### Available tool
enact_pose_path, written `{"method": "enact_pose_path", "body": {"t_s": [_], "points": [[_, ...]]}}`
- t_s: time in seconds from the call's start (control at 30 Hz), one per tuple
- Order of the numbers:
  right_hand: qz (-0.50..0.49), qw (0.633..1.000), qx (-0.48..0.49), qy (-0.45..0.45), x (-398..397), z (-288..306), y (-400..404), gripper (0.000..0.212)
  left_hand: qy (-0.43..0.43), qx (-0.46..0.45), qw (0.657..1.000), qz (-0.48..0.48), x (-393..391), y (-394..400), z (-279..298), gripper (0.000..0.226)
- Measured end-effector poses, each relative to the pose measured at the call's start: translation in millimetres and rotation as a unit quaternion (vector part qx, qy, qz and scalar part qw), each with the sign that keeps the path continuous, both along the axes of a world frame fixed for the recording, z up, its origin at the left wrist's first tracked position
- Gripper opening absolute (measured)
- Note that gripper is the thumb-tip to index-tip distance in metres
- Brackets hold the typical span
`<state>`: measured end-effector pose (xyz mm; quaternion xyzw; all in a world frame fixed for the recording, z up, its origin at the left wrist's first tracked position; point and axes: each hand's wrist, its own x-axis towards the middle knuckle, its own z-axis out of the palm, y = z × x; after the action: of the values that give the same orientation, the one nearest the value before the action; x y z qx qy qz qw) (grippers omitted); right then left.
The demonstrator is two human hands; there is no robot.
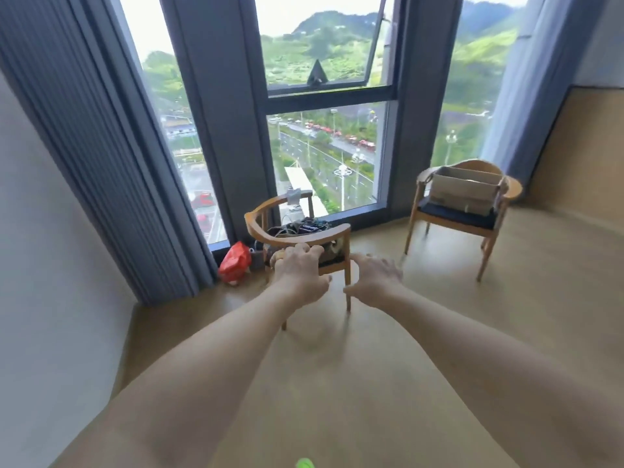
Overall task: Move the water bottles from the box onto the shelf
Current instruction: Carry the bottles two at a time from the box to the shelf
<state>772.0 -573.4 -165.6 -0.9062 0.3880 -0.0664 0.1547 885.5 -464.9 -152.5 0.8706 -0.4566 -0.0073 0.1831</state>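
Observation:
A brown cardboard box (pixel 464 190) sits on the seat of a wooden chair (pixel 452 217) at the right, by the window. I cannot see inside it, and no water bottles or shelf show. Both my arms stretch forward over the floor. My left hand (pixel 300 273) hangs palm down with loosely curled fingers and holds nothing. My right hand (pixel 374 276) is beside it, fingers spread and relaxed, also holding nothing. Both hands are far from the box.
A second wooden chair (pixel 332 236) stands in front of my hands, its seat covered with cables and small devices. A red bag (pixel 235 263) lies on the floor by the grey curtain (pixel 101 146). Tall windows (pixel 326 153) fill the far wall. Tan floor (pixel 388 366) stretches ahead.

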Motion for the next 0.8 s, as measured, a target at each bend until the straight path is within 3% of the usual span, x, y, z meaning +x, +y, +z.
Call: {"method": "enact_pose_path", "body": {"t_s": [0.23,0.47,0.8], "points": [[-0.114,0.993,0.004,0.013,25,-6,-130,0.072,0.01,0.021,0.993,-0.119,47,-158,-12,0.061],[-0.205,0.979,0.015,-0.012,77,-9,-242,0.071,0.014,0.044,0.984,-0.172,117,-303,-15,0.065],[-0.27,0.962,0.033,0.023,107,-34,-396,0.07,0.072,0.053,0.971,-0.222,157,-481,-61,0.064]]}}
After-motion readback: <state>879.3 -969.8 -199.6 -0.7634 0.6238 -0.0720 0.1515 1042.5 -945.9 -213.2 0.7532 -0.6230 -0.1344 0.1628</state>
